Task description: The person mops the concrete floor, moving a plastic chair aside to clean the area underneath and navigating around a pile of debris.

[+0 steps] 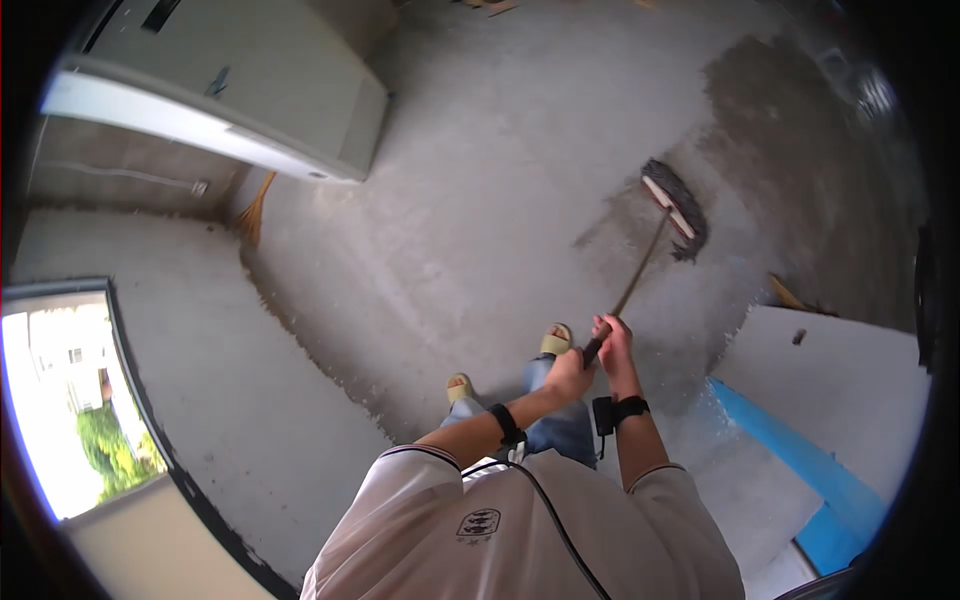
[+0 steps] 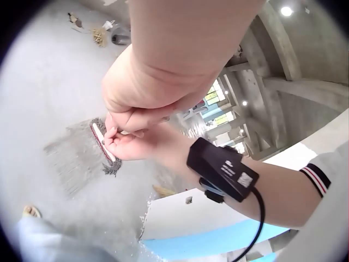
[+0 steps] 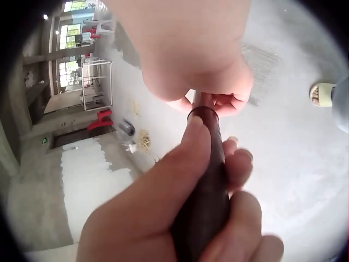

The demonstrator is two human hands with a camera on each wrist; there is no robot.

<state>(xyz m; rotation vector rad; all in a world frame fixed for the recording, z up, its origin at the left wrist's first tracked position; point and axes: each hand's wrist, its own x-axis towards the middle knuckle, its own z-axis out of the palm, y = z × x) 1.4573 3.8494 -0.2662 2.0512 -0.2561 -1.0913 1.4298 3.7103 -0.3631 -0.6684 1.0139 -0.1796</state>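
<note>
A mop with a dark grey fringed head (image 1: 688, 205) and a pale bar across it lies on the concrete floor. Its shaft slants back towards the body and ends in a dark grip (image 3: 202, 207). My left hand (image 1: 570, 376) is wrapped round this grip, thumb along its top in the right wrist view. Farther up the shaft, just past the grip, my right hand (image 1: 617, 345) holds the pole with curled fingers. Seen from the left wrist, the right hand (image 2: 128, 144) sits beyond the left hand (image 2: 144, 112), and the mop head (image 2: 103, 143) shows behind them.
Wet, darker floor (image 1: 780, 130) spreads at the far right. A straw broom (image 1: 256, 210) leans near the wall by a large grey cabinet-like box (image 1: 270, 75). A white board (image 1: 830, 360) with a blue strip (image 1: 780, 430) stands at the right. A window (image 1: 80, 400) is at the left.
</note>
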